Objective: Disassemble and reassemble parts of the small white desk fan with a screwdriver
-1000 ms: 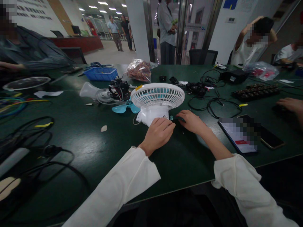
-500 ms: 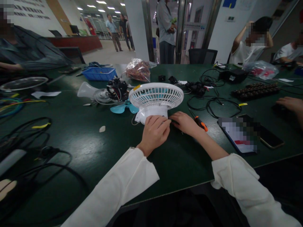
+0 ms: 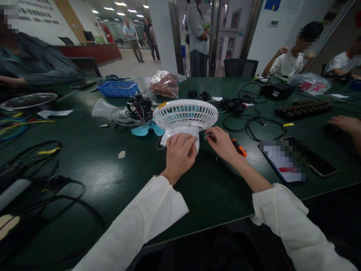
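Note:
In front of me a small white fan (image 3: pixel 187 116) lies with its round slatted cage tilted upward. My left hand (image 3: pixel 180 152) is closed around the near side of its white housing. Just right of the housing, apart from it, my right hand (image 3: pixel 221 143) pinches a tiny object at its fingertips, too small to name. An orange and black screwdriver (image 3: pixel 239 148) lies beside that hand, partly hidden behind it. Turquoise fan blades (image 3: pixel 143 129) rest on the table to the left of the fan.
Behind the blades are a white stand with a dark motor (image 3: pixel 139 107), a blue bin (image 3: pixel 118 89) and a plastic bag of parts (image 3: pixel 165 84). Black cables (image 3: pixel 254 126) and two phones (image 3: pixel 282 162) lie right; more cables (image 3: pixel 50 180) left. Another person's hand (image 3: pixel 345 124) is at right.
My right hand has drawn away from the housing, slightly up and right, with a tiny object now showing at its fingertips. My left hand has shifted a little left on the fan.

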`<action>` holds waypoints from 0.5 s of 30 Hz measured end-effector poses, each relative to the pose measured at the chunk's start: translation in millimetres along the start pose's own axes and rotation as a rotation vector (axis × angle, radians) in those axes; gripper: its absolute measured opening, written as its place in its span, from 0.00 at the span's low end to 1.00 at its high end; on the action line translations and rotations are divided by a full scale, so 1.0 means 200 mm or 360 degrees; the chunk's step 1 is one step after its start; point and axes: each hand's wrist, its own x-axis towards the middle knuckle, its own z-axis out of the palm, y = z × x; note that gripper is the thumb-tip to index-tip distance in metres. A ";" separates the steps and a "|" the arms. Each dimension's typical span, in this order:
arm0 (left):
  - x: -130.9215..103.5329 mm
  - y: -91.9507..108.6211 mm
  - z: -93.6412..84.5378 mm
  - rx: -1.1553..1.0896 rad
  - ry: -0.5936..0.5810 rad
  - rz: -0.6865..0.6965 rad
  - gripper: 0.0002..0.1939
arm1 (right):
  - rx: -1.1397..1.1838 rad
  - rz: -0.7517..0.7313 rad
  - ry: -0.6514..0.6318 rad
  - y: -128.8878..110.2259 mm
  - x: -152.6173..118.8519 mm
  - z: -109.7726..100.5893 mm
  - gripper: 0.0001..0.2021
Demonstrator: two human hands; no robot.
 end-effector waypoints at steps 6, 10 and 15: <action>0.00 0.00 0.00 0.0004 -0.0050 -0.0011 0.10 | 0.0064 -0.0015 -0.0002 -0.04 -0.01 -0.01 0.08; 0.00 0.00 0.00 -0.0006 -0.0048 -0.0011 0.10 | 0.0002 -0.0147 -0.0034 -0.07 -0.01 -0.02 0.10; 0.00 0.00 0.01 0.0004 -0.0035 -0.0051 0.11 | 0.0007 -0.0276 -0.0060 -0.08 -0.02 -0.02 0.12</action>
